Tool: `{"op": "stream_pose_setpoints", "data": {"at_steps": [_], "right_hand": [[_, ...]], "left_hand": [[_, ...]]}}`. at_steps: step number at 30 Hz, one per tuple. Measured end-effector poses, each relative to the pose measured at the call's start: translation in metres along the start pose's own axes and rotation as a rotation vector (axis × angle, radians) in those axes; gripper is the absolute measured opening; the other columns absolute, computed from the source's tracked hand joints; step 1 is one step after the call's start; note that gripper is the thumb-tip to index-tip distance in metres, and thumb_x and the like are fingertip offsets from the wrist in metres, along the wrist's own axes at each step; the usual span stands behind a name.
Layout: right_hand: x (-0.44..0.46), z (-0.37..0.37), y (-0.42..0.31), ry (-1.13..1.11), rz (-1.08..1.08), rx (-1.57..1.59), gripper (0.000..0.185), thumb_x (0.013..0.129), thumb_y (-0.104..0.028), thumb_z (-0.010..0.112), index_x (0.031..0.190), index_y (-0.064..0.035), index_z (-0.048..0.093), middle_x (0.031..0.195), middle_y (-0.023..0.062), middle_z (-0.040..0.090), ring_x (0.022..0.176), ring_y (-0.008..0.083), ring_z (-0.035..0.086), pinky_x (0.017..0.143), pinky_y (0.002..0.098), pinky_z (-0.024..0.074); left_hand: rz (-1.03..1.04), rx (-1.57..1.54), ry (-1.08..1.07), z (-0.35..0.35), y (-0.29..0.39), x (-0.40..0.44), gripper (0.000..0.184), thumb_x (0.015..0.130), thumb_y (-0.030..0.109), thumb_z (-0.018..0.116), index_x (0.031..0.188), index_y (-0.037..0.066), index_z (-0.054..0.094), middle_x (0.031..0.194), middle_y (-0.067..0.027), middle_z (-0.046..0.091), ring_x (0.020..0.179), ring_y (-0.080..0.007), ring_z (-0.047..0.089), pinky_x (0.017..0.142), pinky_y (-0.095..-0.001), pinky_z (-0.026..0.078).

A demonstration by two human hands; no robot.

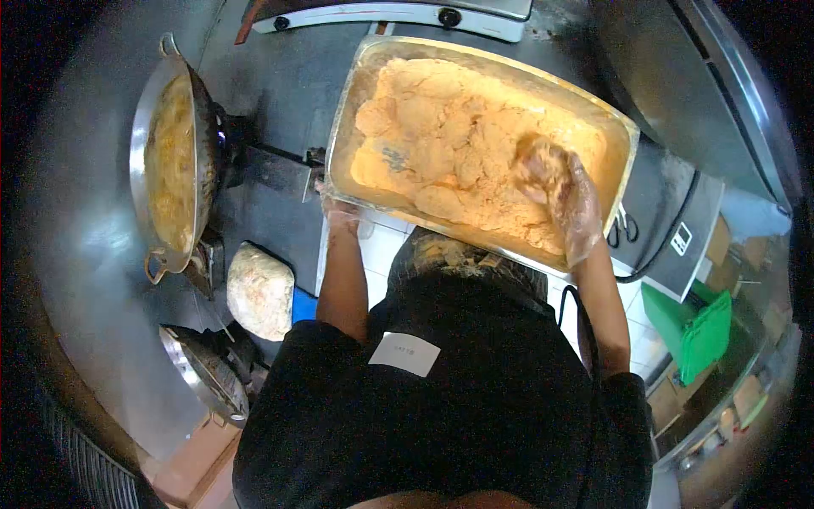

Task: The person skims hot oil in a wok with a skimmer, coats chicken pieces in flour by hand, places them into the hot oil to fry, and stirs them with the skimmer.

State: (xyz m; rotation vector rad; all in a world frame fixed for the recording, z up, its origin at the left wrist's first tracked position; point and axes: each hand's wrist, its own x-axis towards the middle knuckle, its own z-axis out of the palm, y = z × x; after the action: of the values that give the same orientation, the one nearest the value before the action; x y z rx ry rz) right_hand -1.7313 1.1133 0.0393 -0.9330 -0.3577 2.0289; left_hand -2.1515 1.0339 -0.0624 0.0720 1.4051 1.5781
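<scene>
A large rectangular metal tray (343, 127) full of orange, clumpy powder (441, 127) lies tilted in front of me. My left hand (337, 204), in a clear plastic glove, is at the tray's lower left corner, its fingers partly hidden by the rim. Over the right part of the powder is my right hand (564, 182), also in a clear glove, with curled fingers around a powder-coated piece (543, 164). The outline of that piece is blurred.
At the left a wok (174, 161) of yellowish, bubbling liquid sits on a burner. Below it are a pale floury bundle (259, 293) and a second pan (203, 373). A stove (390, 15) stands behind the tray, scissors (626, 227) and a green bin (699, 331) at the right.
</scene>
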Motion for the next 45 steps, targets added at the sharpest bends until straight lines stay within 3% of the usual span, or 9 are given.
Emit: {"op": "stream_pose_setpoints", "data": {"at_steps": [3, 9, 15, 16, 18, 20, 28, 37, 45], "right_hand": [[0.013, 0.014, -0.003, -0.020, -0.123, 0.058, 0.051, 0.096, -0.042, 0.044, 0.130, -0.0048, 0.040, 0.137, 0.0160, 0.045, 0.130, 0.0275, 0.042, 0.084, 0.0490, 0.0527], [0.083, 0.048, 0.009, -0.080, -0.087, -0.299, 0.046, 0.094, -0.039, 0.052, 0.127, -0.0080, 0.045, 0.141, 0.0141, 0.036, 0.132, 0.0251, 0.036, 0.089, 0.0518, 0.0515], [0.093, 0.078, 0.002, -0.181, 0.223, -0.787, 0.058, 0.092, -0.043, 0.055, 0.137, -0.0102, 0.037, 0.124, 0.0151, 0.051, 0.123, 0.0270, 0.046, 0.085, 0.0450, 0.0528], [0.084, 0.082, 0.002, -0.213, 0.179, -0.946, 0.060, 0.092, -0.045, 0.053, 0.138, -0.0098, 0.035, 0.124, 0.0162, 0.052, 0.122, 0.0283, 0.047, 0.087, 0.0439, 0.0513], [0.057, 0.088, 0.006, -0.297, -0.116, -1.463, 0.068, 0.093, -0.052, 0.045, 0.142, -0.0085, 0.030, 0.126, 0.0209, 0.052, 0.122, 0.0338, 0.048, 0.096, 0.0426, 0.0445], [0.059, 0.085, 0.018, -0.227, -0.142, -1.618, 0.075, 0.091, -0.063, 0.035, 0.144, -0.0106, 0.030, 0.126, 0.0263, 0.053, 0.122, 0.0408, 0.047, 0.110, 0.0388, 0.0271], [0.081, 0.094, 0.020, 0.035, 0.165, -1.168, 0.055, 0.088, -0.058, 0.051, 0.098, -0.0048, 0.061, 0.087, 0.0195, 0.063, 0.079, 0.0290, 0.061, 0.073, 0.0408, 0.0475], [-0.007, 0.097, -0.047, 0.029, -0.084, -0.263, 0.037, 0.096, -0.043, 0.048, 0.101, -0.0067, 0.054, 0.096, 0.0137, 0.065, 0.055, 0.0191, 0.057, 0.048, 0.0334, 0.0509], [-0.020, 0.095, -0.067, -0.032, -0.212, 0.091, 0.052, 0.096, -0.054, 0.037, 0.113, -0.0065, 0.052, 0.118, 0.0137, 0.061, 0.070, 0.0225, 0.063, 0.058, 0.0366, 0.0556]], "left_hand": [[0.284, 0.590, -0.114, -0.059, -0.022, 0.031, 0.060, 0.098, 0.053, 0.024, 0.138, 0.011, 0.042, 0.139, -0.0071, 0.046, 0.126, -0.0258, 0.045, 0.107, -0.0408, 0.037], [-0.080, 0.013, 0.159, -0.045, 0.008, -0.027, 0.053, 0.097, 0.050, 0.039, 0.133, 0.011, 0.047, 0.133, -0.0044, 0.052, 0.114, -0.0209, 0.055, 0.092, -0.0322, 0.049], [0.422, 0.540, 0.468, -0.012, 0.030, -0.083, 0.034, 0.096, 0.032, 0.050, 0.074, 0.007, 0.056, 0.066, -0.0066, 0.058, 0.057, -0.0169, 0.054, 0.054, -0.0311, 0.047], [0.896, 1.320, 0.325, -0.014, 0.035, -0.088, 0.024, 0.093, 0.025, 0.052, 0.083, 0.005, 0.059, 0.075, -0.0087, 0.060, 0.066, -0.0150, 0.057, 0.057, -0.0276, 0.046], [1.028, 0.816, 0.118, 0.011, 0.037, -0.068, 0.022, 0.093, 0.026, 0.054, 0.090, 0.004, 0.059, 0.081, -0.0100, 0.060, 0.072, -0.0152, 0.057, 0.061, -0.0273, 0.047], [0.858, 0.625, -0.027, 0.072, 0.055, -0.073, 0.022, 0.091, 0.023, 0.056, 0.102, 0.004, 0.060, 0.092, -0.0101, 0.061, 0.082, -0.0185, 0.057, 0.072, -0.0307, 0.047], [0.138, 1.649, -0.074, 0.228, 0.041, 0.011, 0.083, 0.080, 0.069, 0.050, 0.133, 0.006, 0.048, 0.139, -0.0234, 0.044, 0.129, -0.0366, 0.043, 0.104, -0.0467, 0.035], [0.541, 0.835, -0.703, 0.226, 0.048, -0.004, 0.049, 0.082, 0.009, 0.069, 0.126, 0.003, 0.048, 0.106, -0.0101, 0.063, 0.093, -0.0204, 0.061, 0.086, -0.0367, 0.050], [-0.224, -0.126, -0.793, 0.259, 0.030, -0.116, 0.054, 0.082, 0.001, 0.065, 0.129, 0.004, 0.039, 0.115, -0.0162, 0.058, 0.101, -0.0205, 0.060, 0.089, -0.0366, 0.053]]}}
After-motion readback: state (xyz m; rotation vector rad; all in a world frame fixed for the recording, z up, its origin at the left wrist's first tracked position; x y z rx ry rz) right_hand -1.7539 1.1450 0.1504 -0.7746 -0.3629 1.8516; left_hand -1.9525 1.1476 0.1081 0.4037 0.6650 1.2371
